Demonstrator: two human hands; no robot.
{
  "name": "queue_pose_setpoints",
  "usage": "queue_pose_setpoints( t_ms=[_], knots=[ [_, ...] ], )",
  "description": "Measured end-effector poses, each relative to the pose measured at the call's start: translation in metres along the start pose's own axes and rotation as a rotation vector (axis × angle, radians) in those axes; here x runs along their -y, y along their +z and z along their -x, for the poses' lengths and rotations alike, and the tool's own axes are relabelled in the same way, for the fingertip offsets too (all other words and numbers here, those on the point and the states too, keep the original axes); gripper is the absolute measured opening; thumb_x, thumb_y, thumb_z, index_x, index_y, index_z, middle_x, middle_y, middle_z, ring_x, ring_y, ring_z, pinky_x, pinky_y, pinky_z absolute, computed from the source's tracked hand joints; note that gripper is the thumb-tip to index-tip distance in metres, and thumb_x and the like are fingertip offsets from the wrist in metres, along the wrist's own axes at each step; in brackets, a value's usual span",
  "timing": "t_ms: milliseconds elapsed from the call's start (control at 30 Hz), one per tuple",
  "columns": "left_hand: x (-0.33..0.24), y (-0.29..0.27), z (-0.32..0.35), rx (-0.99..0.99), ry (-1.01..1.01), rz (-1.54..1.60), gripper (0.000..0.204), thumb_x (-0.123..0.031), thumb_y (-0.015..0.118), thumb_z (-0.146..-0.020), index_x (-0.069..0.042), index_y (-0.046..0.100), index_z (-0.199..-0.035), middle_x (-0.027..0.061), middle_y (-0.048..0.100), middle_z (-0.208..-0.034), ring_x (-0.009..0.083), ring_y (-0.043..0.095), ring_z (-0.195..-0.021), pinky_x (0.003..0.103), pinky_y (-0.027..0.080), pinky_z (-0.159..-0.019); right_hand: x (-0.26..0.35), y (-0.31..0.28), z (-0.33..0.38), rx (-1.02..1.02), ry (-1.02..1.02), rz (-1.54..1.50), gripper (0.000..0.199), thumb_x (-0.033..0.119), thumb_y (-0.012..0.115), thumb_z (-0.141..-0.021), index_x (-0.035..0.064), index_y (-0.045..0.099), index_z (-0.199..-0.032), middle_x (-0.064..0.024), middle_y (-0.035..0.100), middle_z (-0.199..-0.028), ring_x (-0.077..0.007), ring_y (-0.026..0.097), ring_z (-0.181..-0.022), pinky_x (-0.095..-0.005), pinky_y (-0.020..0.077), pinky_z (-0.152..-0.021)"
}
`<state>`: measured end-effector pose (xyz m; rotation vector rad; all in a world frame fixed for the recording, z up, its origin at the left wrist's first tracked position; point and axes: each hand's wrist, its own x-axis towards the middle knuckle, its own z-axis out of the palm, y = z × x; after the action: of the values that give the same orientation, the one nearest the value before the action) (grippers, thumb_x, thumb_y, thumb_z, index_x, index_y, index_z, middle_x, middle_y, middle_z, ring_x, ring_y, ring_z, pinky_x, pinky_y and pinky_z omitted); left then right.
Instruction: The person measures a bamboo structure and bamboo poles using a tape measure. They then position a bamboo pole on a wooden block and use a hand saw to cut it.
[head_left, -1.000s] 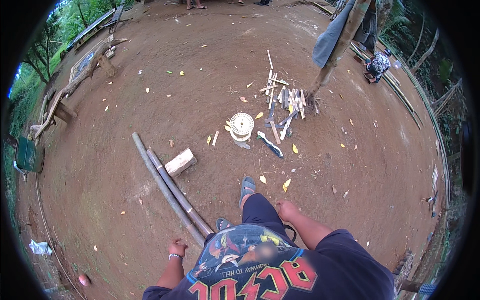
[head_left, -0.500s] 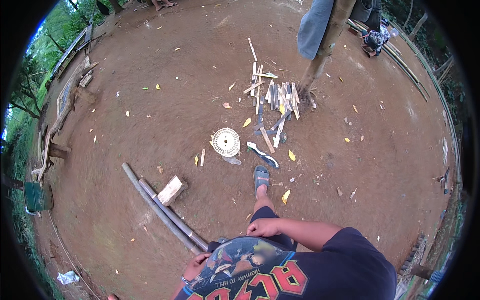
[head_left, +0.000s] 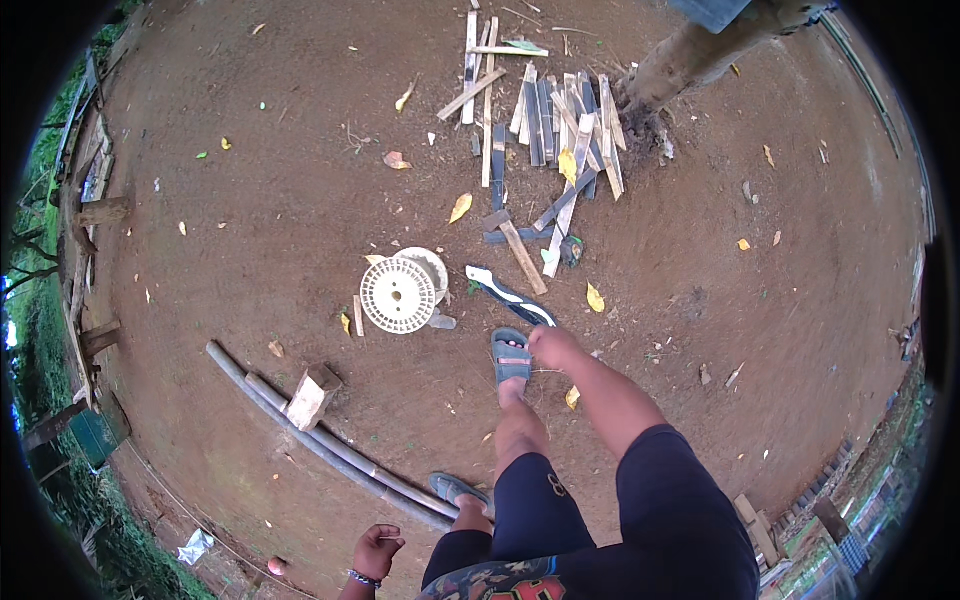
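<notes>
My right hand (head_left: 553, 346) is reached down over my sandalled foot, its fingers curled in and nothing seen in them. Just beyond it, very close to its knuckles, is the end of a long curved tool (head_left: 508, 296), white and dark blue, which looks like a pruning saw; I cannot tell whether they touch. My left hand (head_left: 378, 552) hangs at the lower left with a bracelet at the wrist, fingers bent but apart, holding nothing. A hammer (head_left: 522, 258) with a wooden handle lies beyond the saw. Left of these stands a cream plastic spool (head_left: 398, 292) with a slotted rim.
Several flat wooden strips (head_left: 545, 120) lie piled by a wooden post (head_left: 690, 60). Two long poles (head_left: 330, 440) and a cut wood block (head_left: 312, 395) lie at left. Yellow leaves (head_left: 595, 297) dot the dirt ground. A green container (head_left: 97, 432) stands at the far left.
I have bent forward, and the view has tipped down. My right hand has gone from my waist to beside the saw's near end. My left hand has moved off my shirt.
</notes>
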<state>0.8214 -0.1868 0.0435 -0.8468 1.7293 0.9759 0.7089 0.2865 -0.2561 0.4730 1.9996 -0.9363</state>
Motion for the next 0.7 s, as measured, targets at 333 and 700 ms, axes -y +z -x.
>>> queue_pose_setpoints(
  t_ms=[333, 700],
  knots=[
    [0.061, 0.052, -0.096, 0.109, -0.132, 0.175, 0.026, -0.017, 0.066, -0.094, -0.001, 0.059, -0.112, 0.0102, 0.068, -0.095, 0.0182, 0.068, -0.086, 0.029, 0.054, -0.071, -0.066, -0.08, -0.188, -0.468, 0.555, -0.044, 0.069, 0.037, 0.073, -0.084, 0.0145, 0.04, -0.141, -0.0181, 0.044, -0.14, -0.0375, 0.058, -0.119, -0.046, 0.051, -0.097],
    [0.088, 0.02, -0.111, 0.087, -0.135, 0.025, 0.03, -0.03, 0.058, -0.101, -0.008, 0.058, -0.121, 0.004, 0.068, -0.1, 0.0151, 0.067, -0.09, 0.026, 0.052, -0.073, -0.086, -0.074, -0.188, -0.422, 0.493, -0.051, 0.068, 0.027, 0.077, -0.077, 0.0074, 0.041, -0.131, -0.0257, 0.047, -0.13, -0.043, 0.061, -0.111, -0.0463, 0.0535, -0.093]
  ],
)
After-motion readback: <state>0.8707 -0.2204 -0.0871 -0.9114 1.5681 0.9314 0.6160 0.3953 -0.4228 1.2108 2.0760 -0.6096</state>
